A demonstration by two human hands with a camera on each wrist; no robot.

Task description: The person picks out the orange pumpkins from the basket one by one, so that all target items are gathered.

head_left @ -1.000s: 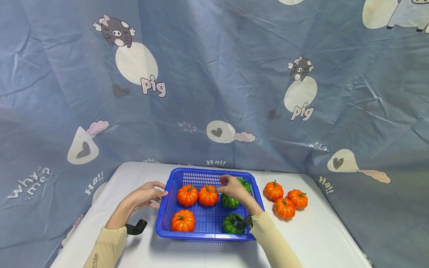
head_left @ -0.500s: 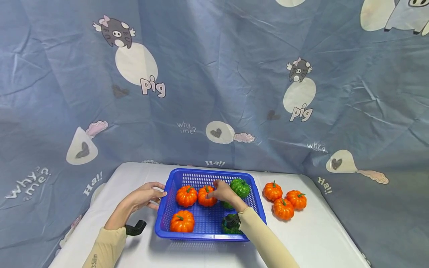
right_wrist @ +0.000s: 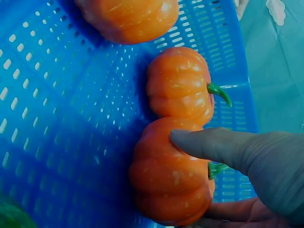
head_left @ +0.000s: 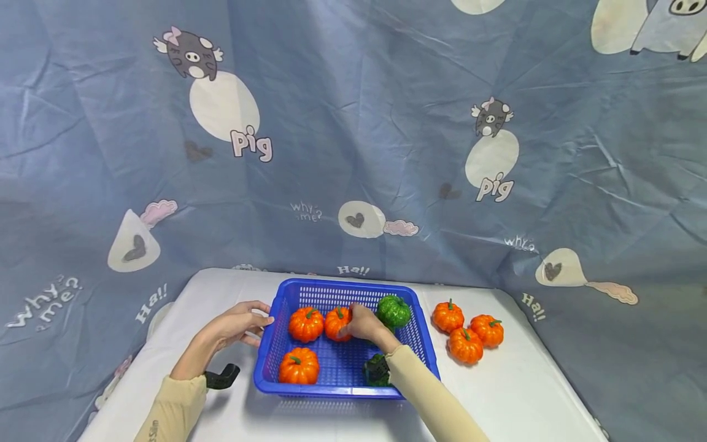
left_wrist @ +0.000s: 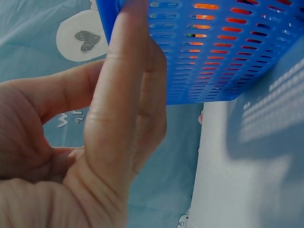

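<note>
My right hand (head_left: 366,323) grips an orange toy pumpkin (right_wrist: 168,178) inside the blue plastic basket (head_left: 331,390). In the right wrist view its thumb lies on the pumpkin's side, with fingers around the far side. A second orange pumpkin (right_wrist: 178,85) sits against the held one. The third orange pumpkin (head_left: 299,366) lies in the basket's front left corner. On the right side are green pumpkins, one (head_left: 393,312) at the back and one (head_left: 377,371) partly hidden by the right wrist. My left hand (head_left: 236,323), fingers extended, touches the basket's left rim.
Outside the basket, to its right, three orange pumpkins (head_left: 465,345) form a cluster on the white tabletop (head_left: 513,393). A blue cloth (head_left: 309,135) with pig prints hangs behind and along both sides.
From above the green pumpkins, my right hand has moved left and down to the middle orange pumpkin and closed around it. The left hand stays at the rim.
</note>
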